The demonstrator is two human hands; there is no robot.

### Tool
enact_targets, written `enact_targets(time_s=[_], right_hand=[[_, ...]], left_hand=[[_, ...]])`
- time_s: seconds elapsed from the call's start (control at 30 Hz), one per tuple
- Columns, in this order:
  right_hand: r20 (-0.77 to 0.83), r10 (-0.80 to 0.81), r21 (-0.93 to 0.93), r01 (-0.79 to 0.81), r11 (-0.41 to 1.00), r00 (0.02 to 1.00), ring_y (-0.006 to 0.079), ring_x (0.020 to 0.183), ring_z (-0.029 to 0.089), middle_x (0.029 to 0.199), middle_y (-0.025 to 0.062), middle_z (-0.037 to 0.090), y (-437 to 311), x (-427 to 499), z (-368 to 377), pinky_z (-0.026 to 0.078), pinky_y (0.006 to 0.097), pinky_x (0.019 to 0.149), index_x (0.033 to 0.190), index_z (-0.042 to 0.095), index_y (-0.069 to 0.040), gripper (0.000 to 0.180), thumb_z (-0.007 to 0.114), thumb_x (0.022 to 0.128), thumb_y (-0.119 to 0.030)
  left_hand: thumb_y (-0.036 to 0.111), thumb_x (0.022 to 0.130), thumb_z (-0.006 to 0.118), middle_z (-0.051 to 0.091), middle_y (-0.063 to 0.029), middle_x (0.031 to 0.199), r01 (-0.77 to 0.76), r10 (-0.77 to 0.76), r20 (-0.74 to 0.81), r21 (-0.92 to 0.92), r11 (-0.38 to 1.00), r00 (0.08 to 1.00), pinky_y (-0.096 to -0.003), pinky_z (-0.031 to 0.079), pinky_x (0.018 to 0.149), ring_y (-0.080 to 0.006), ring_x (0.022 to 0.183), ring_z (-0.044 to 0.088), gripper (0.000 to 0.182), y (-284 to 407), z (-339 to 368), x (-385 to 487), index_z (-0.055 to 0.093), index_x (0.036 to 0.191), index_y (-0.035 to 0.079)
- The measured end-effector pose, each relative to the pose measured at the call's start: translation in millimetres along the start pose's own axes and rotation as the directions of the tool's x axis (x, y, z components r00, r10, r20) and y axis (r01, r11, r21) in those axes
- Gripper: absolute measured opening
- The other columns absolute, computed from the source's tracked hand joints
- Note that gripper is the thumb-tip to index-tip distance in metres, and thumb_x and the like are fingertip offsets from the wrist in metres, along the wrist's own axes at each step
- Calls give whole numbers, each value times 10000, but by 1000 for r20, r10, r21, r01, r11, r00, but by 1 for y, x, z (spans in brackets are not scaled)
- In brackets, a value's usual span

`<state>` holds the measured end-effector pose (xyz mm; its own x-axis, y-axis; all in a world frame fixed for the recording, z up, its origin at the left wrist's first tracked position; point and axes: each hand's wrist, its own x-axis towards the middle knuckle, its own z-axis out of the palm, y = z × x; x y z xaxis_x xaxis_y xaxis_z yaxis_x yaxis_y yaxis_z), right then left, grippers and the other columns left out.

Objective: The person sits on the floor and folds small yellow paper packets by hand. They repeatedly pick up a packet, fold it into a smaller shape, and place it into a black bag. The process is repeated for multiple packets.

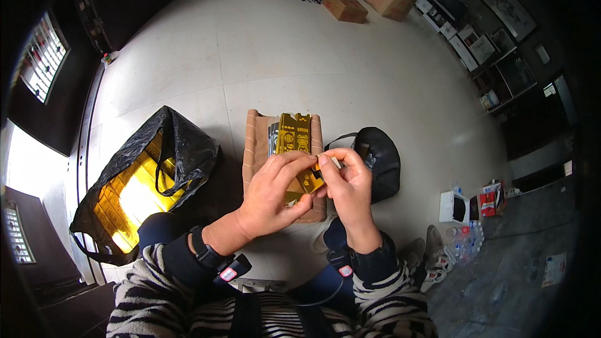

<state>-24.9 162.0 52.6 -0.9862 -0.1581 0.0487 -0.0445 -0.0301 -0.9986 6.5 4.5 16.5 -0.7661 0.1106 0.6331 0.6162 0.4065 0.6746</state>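
Note:
Both hands meet over a low, brown fabric-covered stool (pixel 256 159). My right hand (pixel 350 180) pinches a small gold foil paper piece (pixel 312 181) between thumb and fingers. A small white item (pixel 335 161) shows at those fingertips; I cannot tell what it is. My left hand (pixel 277 192) reaches in from the other side, its fingertips on the top edge of the gold piece and its thumb along the lower edge. Just beyond the fingers, a stack of gold-and-black printed foil sheets (pixel 295 134) lies on the stool, partly hidden by my hands.
At the left stands a black plastic bag (pixel 192 150) filled with folded gold foil pieces (pixel 136 197). A black bag (pixel 387 164) sits right of the stool. Farther right are plastic bottles (pixel 465 244) and shoes (pixel 434 253). Cardboard boxes (pixel 345 7) stand far back.

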Motion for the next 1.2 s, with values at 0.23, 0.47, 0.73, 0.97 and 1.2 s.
enact_targets(time_s=[0.23,0.47,0.73,0.97,1.2], right_hand=[[152,-19,2,19,1000,988,29,635,540,973,19,619,0,-5,-5,487,183,546,1172,601,-15,272,638,975,-199],[347,10,92,-45,995,938,62,822,575,1324,68,530,4,-7,-18,499,210,705,1306,513,-9,391,641,954,-119],[300,40,99,-72,992,953,99,1053,579,1369,75,505,7,-12,-13,497,241,874,1295,482,-15,394,576,916,38],[191,-118,7,119,993,975,125,1079,574,1333,122,522,20,-17,-4,504,265,889,1178,499,-19,275,540,915,53],[205,-118,-24,126,992,972,126,1058,577,1317,145,534,19,-18,-7,525,253,836,1169,505,-18,226,557,950,1]], left_hand=[[33,748,665,579,-138,1223,132,-113,86,-273,953,990,-397,433,1011,-312,1149,554,513,-3,-10,-3,537,1245,33],[34,798,642,549,-126,1264,264,-249,95,-458,849,964,-391,358,1070,-288,1210,487,508,-9,-1,-13,502,1286,40],[56,835,653,547,-121,1265,264,-257,81,-477,838,963,-389,356,1061,-283,1210,485,469,-8,10,-17,506,1279,40],[33,806,660,582,-117,1207,205,-213,32,-448,870,976,-385,379,1028,-280,1151,530,398,-4,12,-15,537,1184,41],[46,782,663,596,-121,1158,173,-183,10,-387,906,983,-388,392,1001,-291,1109,549,370,-2,8,-11,555,1136,42]])
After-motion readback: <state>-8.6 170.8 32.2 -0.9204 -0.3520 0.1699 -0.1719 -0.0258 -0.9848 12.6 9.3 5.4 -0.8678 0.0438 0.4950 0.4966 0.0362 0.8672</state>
